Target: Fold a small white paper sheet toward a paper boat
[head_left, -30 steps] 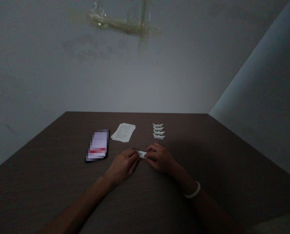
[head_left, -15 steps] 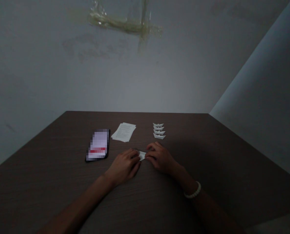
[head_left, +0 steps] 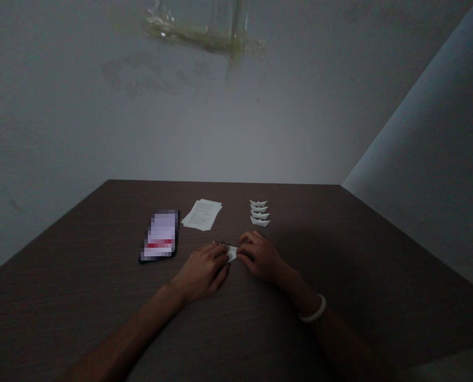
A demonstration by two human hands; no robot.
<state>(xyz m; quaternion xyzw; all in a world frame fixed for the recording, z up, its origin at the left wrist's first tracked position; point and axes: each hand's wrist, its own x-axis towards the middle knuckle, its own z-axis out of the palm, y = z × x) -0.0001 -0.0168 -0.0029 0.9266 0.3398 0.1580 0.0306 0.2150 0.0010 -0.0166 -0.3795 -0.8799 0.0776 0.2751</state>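
A small piece of folded white paper (head_left: 231, 253) lies on the table between my hands, mostly covered by fingers. My left hand (head_left: 203, 269) presses down on its left part with the fingers closed together. At its right end, my right hand (head_left: 261, 255) grips the paper with thumb and fingers bent in. Beyond my right hand stand several small white paper boats (head_left: 259, 223), lined up one behind another. How the paper is folded under the fingers is hidden.
A stack of printed paper sheets (head_left: 202, 215) lies behind my left hand. A phone (head_left: 160, 236) with a blurred screen lies further left. The dark brown table (head_left: 80, 254) runs back to a grey wall (head_left: 292, 122). A white bead bracelet (head_left: 315, 310) circles my right wrist.
Hardly anything differs. My right fingers have shifted very slightly left over the paper's right end, while the boats, sheets and phone stay in place.
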